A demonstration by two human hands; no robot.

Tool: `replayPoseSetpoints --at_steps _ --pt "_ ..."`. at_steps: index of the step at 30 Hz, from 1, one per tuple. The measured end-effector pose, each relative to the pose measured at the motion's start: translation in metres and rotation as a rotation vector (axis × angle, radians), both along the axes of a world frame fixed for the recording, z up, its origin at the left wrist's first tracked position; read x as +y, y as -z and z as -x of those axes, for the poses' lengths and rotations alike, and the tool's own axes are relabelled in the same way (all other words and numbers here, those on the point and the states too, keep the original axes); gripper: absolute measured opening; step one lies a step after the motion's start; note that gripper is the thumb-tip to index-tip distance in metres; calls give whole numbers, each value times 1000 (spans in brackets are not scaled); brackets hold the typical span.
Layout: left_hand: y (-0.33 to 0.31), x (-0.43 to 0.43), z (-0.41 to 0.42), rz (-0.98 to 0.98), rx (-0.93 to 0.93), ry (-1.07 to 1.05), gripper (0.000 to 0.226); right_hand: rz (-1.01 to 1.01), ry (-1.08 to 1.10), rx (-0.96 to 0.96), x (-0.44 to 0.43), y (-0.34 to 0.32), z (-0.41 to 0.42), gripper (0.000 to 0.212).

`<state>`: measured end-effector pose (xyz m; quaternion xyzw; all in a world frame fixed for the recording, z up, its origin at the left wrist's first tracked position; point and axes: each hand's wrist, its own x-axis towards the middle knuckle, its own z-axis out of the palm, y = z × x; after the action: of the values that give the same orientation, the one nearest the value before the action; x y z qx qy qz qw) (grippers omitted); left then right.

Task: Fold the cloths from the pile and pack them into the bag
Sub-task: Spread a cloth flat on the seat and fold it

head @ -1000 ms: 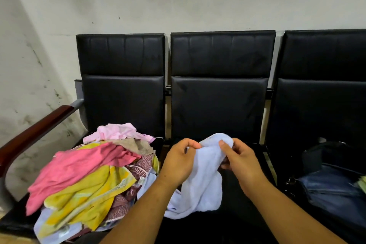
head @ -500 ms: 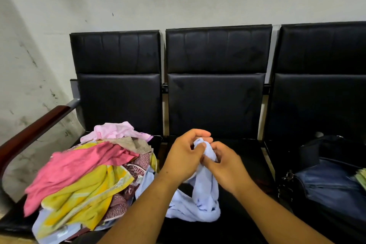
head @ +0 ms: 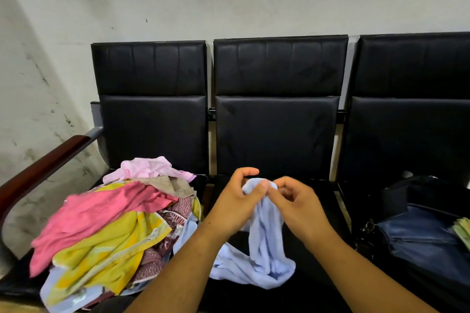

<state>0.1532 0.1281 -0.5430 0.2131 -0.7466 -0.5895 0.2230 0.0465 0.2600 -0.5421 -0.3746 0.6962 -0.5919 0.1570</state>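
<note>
A light blue cloth (head: 264,244) hangs bunched over the middle black seat, its lower end lying on the cushion. My left hand (head: 235,202) pinches its top edge with the thumb. My right hand (head: 296,204) is right beside it, fingers curled at the same top edge. On the left seat lies the pile of cloths (head: 109,226): pink, yellow, patterned maroon, beige and pale pink. A dark blue bag (head: 419,234) sits open on the right seat.
Three joined black padded seats stand against a grey wall. The middle seat backrest (head: 277,119) rises right behind my hands. A wooden armrest (head: 43,168) borders the left seat. Something green (head: 463,230) shows in the bag at the right edge.
The blue cloth, held spread between both hands a second ago, is now gathered into a narrow bunch. Both hands came together at its top edge.
</note>
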Motion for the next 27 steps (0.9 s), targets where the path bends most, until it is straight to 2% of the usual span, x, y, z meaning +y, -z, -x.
replayPoseSetpoints --at_steps 2,4,7,8,11,13,17,19,20,22,24,26,27 --pt "3 1 0 54 -49 70 38 80 34 4 0 -3 2 7" --pt "8 -3 -3 121 -98 117 30 107 103 10 0 -6 5 9" --pt "15 -8 -8 119 -136 130 11 107 186 -37 3 -10 12 8" --pt "16 -9 -9 121 -118 94 8 59 145 -45 4 -12 14 3" --pt "9 -8 -6 132 -31 22 5 -210 -63 39 3 -10 13 14" --pt "2 -5 -4 143 -22 39 8 -280 -86 79 3 -6 10 14" --pt "0 -4 -10 50 -84 127 26 -83 57 -42 9 -12 9 25" --pt "5 -6 -16 35 -152 215 38 -66 109 -89 11 -17 12 26" --pt "8 -8 -19 44 -163 229 37 -89 115 -83 12 -18 13 25" --pt "8 -11 -21 59 -139 164 26 -137 95 -69 14 -19 16 25" --pt "3 -14 -21 64 -87 35 23 -172 71 -78 16 -18 20 34" --pt "-2 -20 -22 72 -39 -109 21 -233 -8 -38 20 -16 26 46" --pt "-4 -23 -24 62 -27 -180 19 -268 -69 -23 23 -13 29 44"
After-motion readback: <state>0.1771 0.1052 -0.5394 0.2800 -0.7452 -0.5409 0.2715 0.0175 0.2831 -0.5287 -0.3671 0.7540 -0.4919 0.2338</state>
